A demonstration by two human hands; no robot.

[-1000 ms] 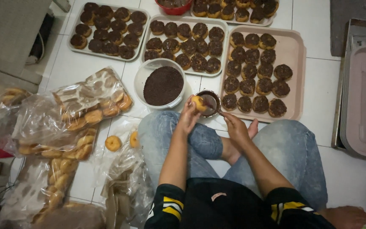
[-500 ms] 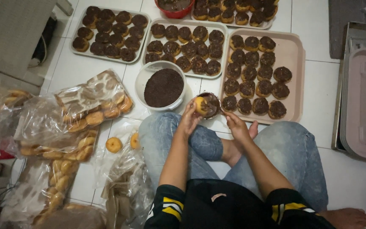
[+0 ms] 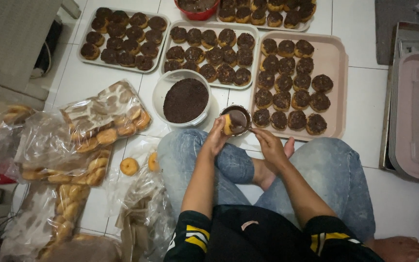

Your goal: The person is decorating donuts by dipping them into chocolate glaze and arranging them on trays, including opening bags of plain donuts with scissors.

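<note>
I sit cross-legged on a white tiled floor. My left hand (image 3: pixel 217 138) holds a plain donut (image 3: pixel 227 124) on edge, its face turned into a small cup of melted chocolate (image 3: pixel 236 120) in front of my knees. My right hand (image 3: pixel 269 144) rests at the cup's right rim, steadying it. A white bowl of chocolate sprinkles (image 3: pixel 185 99) stands just left of the cup. A pink tray (image 3: pixel 335 63) of chocolate-topped donuts lies to the right of the cup.
Two more trays of coated donuts (image 3: pixel 122 39) (image 3: pixel 209 53) lie beyond the bowl, another at the top edge. Plastic bags of plain donuts (image 3: pixel 98 126) pile at my left, with loose donuts (image 3: pixel 129 166) beside them. Stacked empty trays (image 3: pixel 418 111) sit at the right.
My left hand has tipped the donut from flat above the cup onto its edge, lower against the chocolate. My right hand has stayed by the cup.
</note>
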